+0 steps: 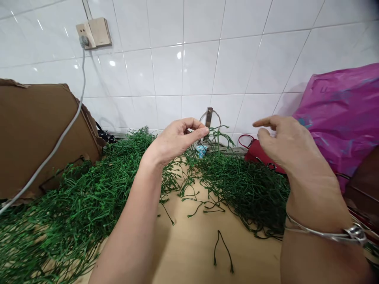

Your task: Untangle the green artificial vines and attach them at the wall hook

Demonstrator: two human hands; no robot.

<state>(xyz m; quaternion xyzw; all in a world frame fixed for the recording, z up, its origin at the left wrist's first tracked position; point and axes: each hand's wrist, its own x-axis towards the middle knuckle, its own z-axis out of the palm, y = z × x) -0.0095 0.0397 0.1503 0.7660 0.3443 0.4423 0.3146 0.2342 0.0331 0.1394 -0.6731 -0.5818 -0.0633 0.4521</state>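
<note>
Green plastic sprig (215, 133) is what I have pinched between the thumb and fingertips of my left hand (174, 140), lifted clear of the wooden tabletop (189, 244) and held up in front of the white tiled wall (201, 67), presumably so its thin branches hang free where I can see them. The fingers curl tightly together around its stem end; the branches droop to the right of my thumb.

My right hand (286, 144) holds nothing. It hovers near the sprig, on its right, palm turned down, index finger stretched toward it and the other fingers loosely bent. A metal bangle (331, 234) sits on that wrist.

Below both hands, heaps of the same green sprigs (68, 213) spread across the table, one big pile on the left and another (248, 189) on the right, leaving a bare strip of wood in the near middle, which looks like my working gap. A single forked piece (222, 251) lies alone there, close to me.

On the far left stands a brown cardboard box (38, 134), with a grey cable (68, 126) running across it up to a wall socket (93, 33). On the right are a magenta plastic bag (346, 114) and, under its near edge, something red (257, 152) that I cannot identify. A small metal bracket (209, 117) is fixed to the wall behind my left thumb.
</note>
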